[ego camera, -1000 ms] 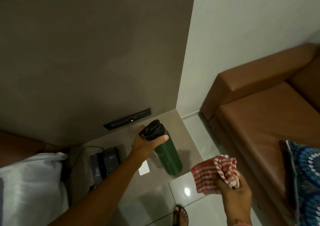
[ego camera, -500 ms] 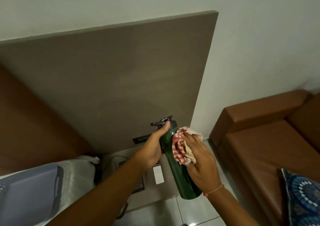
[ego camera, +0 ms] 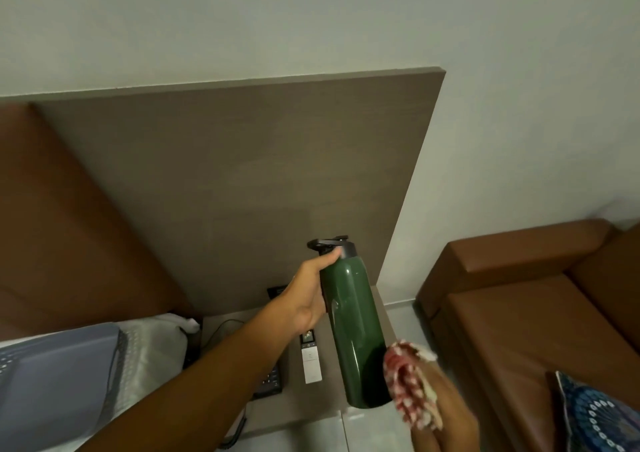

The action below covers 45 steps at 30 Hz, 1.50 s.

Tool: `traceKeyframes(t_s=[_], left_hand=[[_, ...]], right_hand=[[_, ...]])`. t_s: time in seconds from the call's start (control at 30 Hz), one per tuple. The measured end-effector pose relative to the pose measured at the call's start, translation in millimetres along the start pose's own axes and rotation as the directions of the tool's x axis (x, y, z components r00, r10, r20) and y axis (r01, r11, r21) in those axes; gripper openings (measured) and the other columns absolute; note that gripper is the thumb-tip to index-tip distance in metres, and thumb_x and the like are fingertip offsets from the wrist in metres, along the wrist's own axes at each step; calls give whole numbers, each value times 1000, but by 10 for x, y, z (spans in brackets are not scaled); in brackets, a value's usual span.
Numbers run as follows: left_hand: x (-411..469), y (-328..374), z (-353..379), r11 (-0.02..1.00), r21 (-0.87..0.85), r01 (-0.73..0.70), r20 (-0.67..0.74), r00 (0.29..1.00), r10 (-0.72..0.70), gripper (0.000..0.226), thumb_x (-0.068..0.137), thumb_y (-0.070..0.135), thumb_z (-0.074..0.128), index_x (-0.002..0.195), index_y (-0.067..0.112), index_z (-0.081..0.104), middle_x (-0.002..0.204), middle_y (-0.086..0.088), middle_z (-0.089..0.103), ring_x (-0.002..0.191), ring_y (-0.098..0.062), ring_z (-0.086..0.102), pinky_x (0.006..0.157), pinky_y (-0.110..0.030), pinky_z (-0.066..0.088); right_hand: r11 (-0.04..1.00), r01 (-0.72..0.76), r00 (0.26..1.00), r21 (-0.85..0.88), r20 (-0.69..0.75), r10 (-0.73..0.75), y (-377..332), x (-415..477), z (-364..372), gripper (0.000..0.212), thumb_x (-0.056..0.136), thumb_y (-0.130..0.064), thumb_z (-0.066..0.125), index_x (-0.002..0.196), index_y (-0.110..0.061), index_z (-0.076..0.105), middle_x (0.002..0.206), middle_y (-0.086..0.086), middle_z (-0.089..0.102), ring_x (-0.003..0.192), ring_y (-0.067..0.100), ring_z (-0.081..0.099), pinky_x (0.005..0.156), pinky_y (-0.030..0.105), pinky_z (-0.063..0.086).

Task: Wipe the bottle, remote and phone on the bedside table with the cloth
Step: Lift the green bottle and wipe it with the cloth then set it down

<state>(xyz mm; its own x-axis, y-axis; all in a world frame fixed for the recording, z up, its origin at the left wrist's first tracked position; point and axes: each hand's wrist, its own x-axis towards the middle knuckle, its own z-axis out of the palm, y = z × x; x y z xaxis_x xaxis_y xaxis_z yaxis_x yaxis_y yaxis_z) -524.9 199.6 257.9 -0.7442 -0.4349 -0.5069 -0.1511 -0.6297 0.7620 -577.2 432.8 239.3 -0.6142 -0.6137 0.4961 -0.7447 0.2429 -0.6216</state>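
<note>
My left hand (ego camera: 310,292) grips the neck of a dark green bottle (ego camera: 353,330) with a black lid, held up above the bedside table (ego camera: 332,413). The bottle tilts slightly, its base toward me. My right hand (ego camera: 446,413) holds a bunched red-and-white checked cloth (ego camera: 408,379) pressed against the bottle's lower right side. A slim white remote (ego camera: 310,358) lies on the table just left of the bottle. A dark desk phone (ego camera: 272,380) with a keypad lies further left, mostly hidden behind my left forearm.
A brown sofa (ego camera: 526,316) with a blue patterned cushion (ego camera: 595,417) stands to the right. The bed's white pillow (ego camera: 149,351) and grey cover (ego camera: 52,375) lie at the left. A tall brown headboard panel (ego camera: 242,181) backs the table. A black cord (ego camera: 221,327) runs over the table.
The cloth in my right hand has slid down the bottle from near its shoulder to its base. The view has tilted upward and my left hand keeps its hold.
</note>
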Motion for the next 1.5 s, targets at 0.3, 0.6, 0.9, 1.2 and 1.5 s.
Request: traceKeyframes(t_s=[0.3,0.6,0.9,1.2,1.5], left_hand=[[-89,23,125,986,163,30,-35,999,-24,55,74,54,78,113,16,74,109,-7,77,105,-24,70,82,-36,54],[-28,45,103,996,22,89,-81,993,-87,57,67,51,84,108,13,75,102,-10,80,95,-26,74,81,-36,59],[4,35,-107,997,-41,63,-94,993,-66,53,73,51,80,107,10,75,101,-12,77,90,-26,74,85,-39,59],[-26,36,137,980,96,176,-18,984,-175,63,68,49,84,117,11,72,109,-12,79,98,-29,76,80,-34,57],[32,9,3,986,27,167,-179,971,-159,56,59,45,90,104,18,71,100,-7,77,95,-26,73,76,-39,59]], right_hand=[[898,-284,942,336,274,196,143,498,10,22,62,-52,80,79,-46,68,96,-16,73,96,4,67,72,13,53],[956,-104,978,275,203,47,-65,126,257,47,85,-30,64,131,-25,55,131,-7,59,122,12,55,99,34,47],[972,-66,985,226,172,26,-35,-268,14,50,81,-17,59,129,-33,56,130,-25,56,117,0,56,98,15,42],[967,255,925,-28,299,-235,21,797,155,49,87,-23,58,134,-17,51,142,5,50,138,23,36,101,44,46],[762,638,574,-113,729,-373,-57,-19,298,60,63,-55,69,120,-38,59,130,-7,61,126,20,51,102,52,37]])
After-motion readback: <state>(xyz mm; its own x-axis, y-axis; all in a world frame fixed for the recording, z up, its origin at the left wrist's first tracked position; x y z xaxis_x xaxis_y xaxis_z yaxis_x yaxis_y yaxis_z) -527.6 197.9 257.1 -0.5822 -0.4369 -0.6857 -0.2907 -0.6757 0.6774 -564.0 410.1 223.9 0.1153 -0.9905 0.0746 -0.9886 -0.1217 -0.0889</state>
